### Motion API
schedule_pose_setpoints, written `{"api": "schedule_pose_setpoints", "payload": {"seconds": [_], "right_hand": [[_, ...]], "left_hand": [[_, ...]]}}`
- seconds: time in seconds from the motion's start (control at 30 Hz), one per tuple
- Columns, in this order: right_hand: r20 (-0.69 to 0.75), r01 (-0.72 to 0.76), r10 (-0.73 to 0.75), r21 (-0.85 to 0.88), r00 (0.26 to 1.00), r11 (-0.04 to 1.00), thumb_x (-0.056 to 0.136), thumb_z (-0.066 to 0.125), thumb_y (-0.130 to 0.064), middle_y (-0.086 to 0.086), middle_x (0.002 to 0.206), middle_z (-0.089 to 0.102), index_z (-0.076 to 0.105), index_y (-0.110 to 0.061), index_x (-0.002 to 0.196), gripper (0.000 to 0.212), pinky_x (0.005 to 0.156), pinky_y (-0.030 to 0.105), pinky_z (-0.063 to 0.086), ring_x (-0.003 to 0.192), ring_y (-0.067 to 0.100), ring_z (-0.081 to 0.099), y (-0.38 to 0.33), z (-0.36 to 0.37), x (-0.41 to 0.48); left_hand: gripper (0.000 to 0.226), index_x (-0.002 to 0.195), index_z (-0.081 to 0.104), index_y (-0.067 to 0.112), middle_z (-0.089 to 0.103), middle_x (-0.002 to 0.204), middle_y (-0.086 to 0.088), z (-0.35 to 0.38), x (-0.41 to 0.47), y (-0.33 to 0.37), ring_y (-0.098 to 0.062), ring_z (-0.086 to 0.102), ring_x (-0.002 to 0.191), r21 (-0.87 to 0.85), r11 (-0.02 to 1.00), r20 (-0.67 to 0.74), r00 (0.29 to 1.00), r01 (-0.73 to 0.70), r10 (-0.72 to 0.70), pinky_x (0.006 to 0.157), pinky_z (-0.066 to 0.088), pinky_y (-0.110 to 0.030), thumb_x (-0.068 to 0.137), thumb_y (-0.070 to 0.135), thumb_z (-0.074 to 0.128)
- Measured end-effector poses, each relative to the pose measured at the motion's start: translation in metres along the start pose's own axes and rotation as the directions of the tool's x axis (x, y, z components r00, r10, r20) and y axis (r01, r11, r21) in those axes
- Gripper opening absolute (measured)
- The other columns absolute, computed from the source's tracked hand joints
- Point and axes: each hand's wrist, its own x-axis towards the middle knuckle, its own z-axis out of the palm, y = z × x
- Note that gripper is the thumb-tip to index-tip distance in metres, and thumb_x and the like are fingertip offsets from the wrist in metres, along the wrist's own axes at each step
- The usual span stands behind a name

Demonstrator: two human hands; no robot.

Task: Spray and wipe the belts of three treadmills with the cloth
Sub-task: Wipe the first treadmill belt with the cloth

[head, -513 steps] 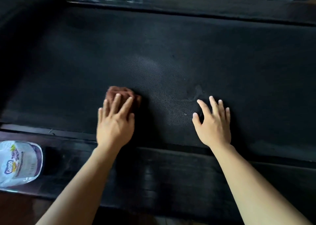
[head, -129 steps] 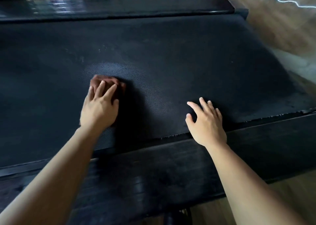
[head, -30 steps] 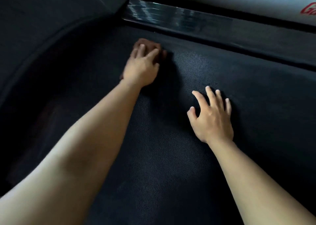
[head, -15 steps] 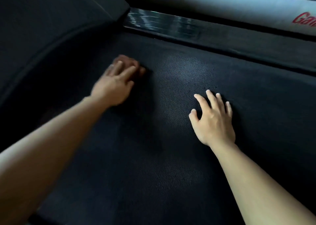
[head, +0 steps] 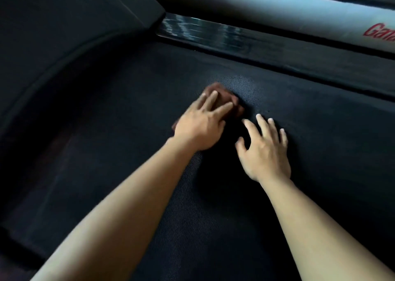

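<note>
Nearest, the right hand (head: 265, 150) lies flat and empty on the belt (head: 192, 216), fingers spread, likely bracing the lean. Just left of it, the left hand (head: 201, 126) presses straight fingers onto the brown cloth (head: 234, 107), which shows beyond its fingertips, probably for even wiping pressure. Farther beyond the cloth runs the glossy side rail (head: 203, 32).

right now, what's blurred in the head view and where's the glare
Head view: the left hand and the brown cloth under it are motion-blurred; the right hand looks sharper; glare streaks the glossy side rail; the belt is dim, darkest at left.
</note>
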Motion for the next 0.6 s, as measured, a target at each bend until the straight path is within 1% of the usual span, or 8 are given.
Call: {"api": "schedule_pose_setpoints", "payload": {"seconds": [0.07, 0.13, 0.2, 0.27, 0.33, 0.4, 0.5, 0.6], "right_hand": [[0.004, 0.004, -0.004, -0.002, 1.0, 1.0, 0.087, 0.035, -0.048, 0.007, 0.159, 0.032, 0.046, -0.028, 0.144, 0.06, 0.119, 0.055, 0.015, 0.149, 0.032, 0.023, 0.0, -0.001, 0.0], [-0.002, 0.004, -0.004, -0.004, 1.0, 1.0, 0.088, 0.035, -0.047, 0.008, 0.159, 0.032, 0.046, -0.03, 0.144, 0.059, 0.119, 0.055, 0.016, 0.148, 0.032, 0.024, 0.0, 0.0, 0.0], [-0.007, 0.005, -0.005, -0.005, 1.0, 1.0, 0.088, 0.035, -0.048, 0.008, 0.159, 0.033, 0.045, -0.03, 0.144, 0.059, 0.119, 0.056, 0.016, 0.148, 0.032, 0.025, 0.0, 0.0, 0.0], [-0.005, 0.008, -0.008, -0.012, 1.0, 1.0, 0.089, 0.034, -0.049, 0.008, 0.159, 0.033, 0.045, -0.031, 0.144, 0.06, 0.119, 0.056, 0.016, 0.148, 0.032, 0.025, 0.001, 0.001, 0.001], [0.002, 0.006, -0.006, -0.021, 1.0, 1.0, 0.089, 0.033, -0.05, 0.007, 0.159, 0.031, 0.043, -0.032, 0.145, 0.06, 0.12, 0.055, 0.015, 0.148, 0.032, 0.023, 0.002, 0.001, 0.001], [0.004, 0.006, -0.006, -0.027, 1.0, 1.0, 0.089, 0.032, -0.05, 0.007, 0.16, 0.031, 0.042, -0.032, 0.146, 0.06, 0.12, 0.054, 0.015, 0.149, 0.031, 0.023, 0.002, 0.002, 0.001], [0.006, 0.009, -0.008, -0.044, 1.0, 0.999, 0.09, 0.03, -0.051, 0.005, 0.16, 0.029, 0.04, -0.033, 0.147, 0.06, 0.121, 0.054, 0.015, 0.149, 0.03, 0.021, 0.002, 0.003, 0.001], [0.013, 0.007, -0.006, -0.045, 1.0, 0.999, 0.09, 0.028, -0.051, 0.004, 0.161, 0.028, 0.038, -0.034, 0.147, 0.061, 0.122, 0.053, 0.013, 0.15, 0.029, 0.019, 0.003, 0.003, 0.001]], "left_hand": [[0.058, 0.155, 0.029, 0.043, 0.014, 0.169, -0.009, 0.002, -0.007, -0.002, -0.03, 0.01, 0.156, -0.023, 1.0, 0.036, 0.999, 0.005, -0.004, 0.127, 0.01, -0.04, 0.1, 0.043, 0.048], [0.058, 0.154, 0.032, 0.044, 0.018, 0.168, -0.008, -0.004, -0.008, -0.022, -0.03, 0.014, 0.155, -0.044, 0.998, 0.005, 0.999, 0.047, -0.047, 0.126, 0.013, -0.04, 0.099, 0.042, 0.051], [0.057, 0.152, 0.038, 0.042, 0.023, 0.166, -0.012, -0.013, -0.006, -0.056, -0.033, 0.019, 0.153, -0.052, 0.986, -0.054, 0.986, 0.157, -0.159, 0.126, 0.016, -0.04, 0.098, 0.038, 0.055], [0.056, 0.153, 0.037, 0.04, 0.023, 0.166, -0.013, -0.027, -0.004, -0.099, -0.034, 0.02, 0.152, -0.062, 0.941, -0.087, 0.937, 0.334, -0.338, 0.125, 0.017, -0.037, 0.1, 0.037, 0.053], [0.056, 0.155, 0.033, 0.039, 0.02, 0.167, -0.013, -0.04, 0.0, -0.146, -0.035, 0.019, 0.152, -0.045, 0.87, -0.094, 0.865, 0.491, -0.493, 0.125, 0.015, -0.038, 0.101, 0.039, 0.049], [0.057, 0.157, 0.031, 0.037, 0.018, 0.167, -0.014, -0.049, 0.009, -0.181, -0.037, 0.017, 0.153, -0.028, 0.82, -0.082, 0.816, 0.571, -0.572, 0.125, 0.014, -0.04, 0.101, 0.041, 0.046], [0.058, 0.158, 0.025, 0.038, 0.012, 0.169, -0.01, -0.054, 0.031, -0.188, -0.036, 0.012, 0.154, -0.016, 0.801, -0.042, 0.8, 0.598, -0.598, 0.125, 0.015, -0.044, 0.102, 0.042, 0.042], [0.058, 0.157, 0.028, 0.041, 0.013, 0.169, -0.008, -0.049, 0.055, -0.149, -0.033, 0.012, 0.154, -0.034, 0.862, -0.045, 0.861, 0.506, -0.507, 0.124, 0.014, -0.041, 0.101, 0.041, 0.045]]}}
